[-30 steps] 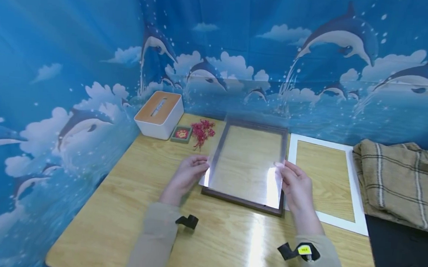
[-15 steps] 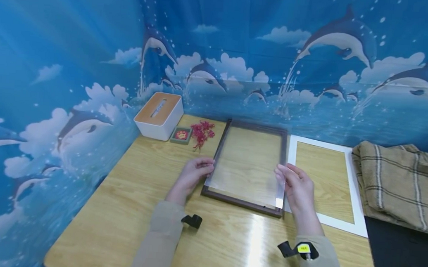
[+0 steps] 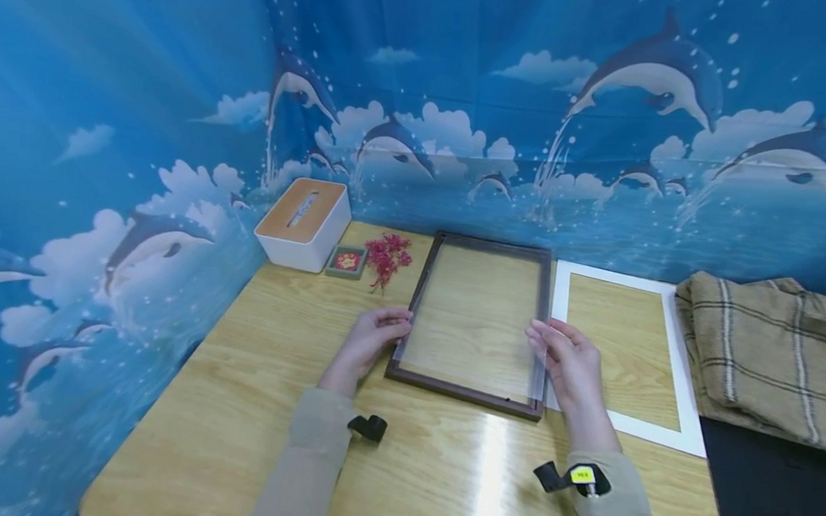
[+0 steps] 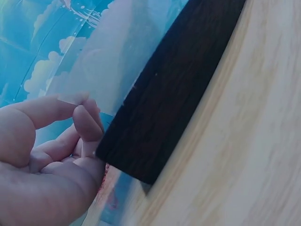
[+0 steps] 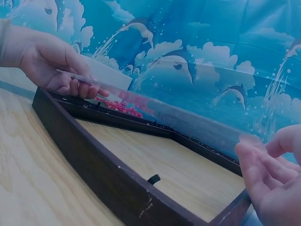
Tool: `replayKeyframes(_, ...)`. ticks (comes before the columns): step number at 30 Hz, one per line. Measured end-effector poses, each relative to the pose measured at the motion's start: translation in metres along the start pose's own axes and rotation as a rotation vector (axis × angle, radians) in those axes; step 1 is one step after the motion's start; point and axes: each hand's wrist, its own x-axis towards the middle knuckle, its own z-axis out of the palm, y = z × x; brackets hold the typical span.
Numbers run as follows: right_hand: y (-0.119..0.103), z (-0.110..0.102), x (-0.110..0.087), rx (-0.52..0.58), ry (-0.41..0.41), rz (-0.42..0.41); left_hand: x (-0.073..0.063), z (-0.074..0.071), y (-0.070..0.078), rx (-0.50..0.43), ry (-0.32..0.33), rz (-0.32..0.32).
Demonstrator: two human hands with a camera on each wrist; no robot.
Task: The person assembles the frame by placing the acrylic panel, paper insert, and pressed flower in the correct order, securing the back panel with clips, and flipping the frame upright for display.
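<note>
A clear sheet (image 3: 473, 318) is held by its two sides between my hands, over a dark brown picture frame (image 3: 464, 400) that lies on the table. My left hand (image 3: 371, 339) pinches the sheet's left edge; in the left wrist view its thumb and fingertips meet right beside the frame's corner. My right hand (image 3: 572, 369) pinches the opposite edge, near the frame's right side. The right wrist view shows the sheet (image 5: 188, 117) raised above the frame's rim (image 5: 117, 174), with a small black tab (image 5: 154, 179) on the rim's inner side.
A white mat border (image 3: 659, 435) lies right of the frame, beside a folded plaid cloth (image 3: 759, 354). Pink dried flowers (image 3: 387, 258), a small green box (image 3: 346, 261) and a wood-topped tissue box (image 3: 303, 222) stand at the back left. A dolphin-print curtain (image 3: 469, 78) hangs behind.
The sheet has shifted right, from overhanging the frame's left side to lying over the frame's opening. My left hand moved right with it; the right hand has barely moved. The glare on the sheet is gone.
</note>
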Motion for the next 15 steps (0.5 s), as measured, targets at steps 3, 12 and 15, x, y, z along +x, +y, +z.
replayKeyframes(3,0.0011,0.0007,0.0003,-0.013,0.006,0.011,0.0001,-0.0012,-0.0001,0.027,0.018,-0.012)
replayKeyframes(12,0.0012,0.0004,-0.0005,-0.037,0.01,0.015,-0.0006,-0.0023,0.001,0.076,0.014,-0.014)
replayKeyframes(15,0.0002,-0.0005,-0.0007,-0.026,-0.001,0.01,-0.0004,-0.0018,0.0013,0.082,0.008,-0.007)
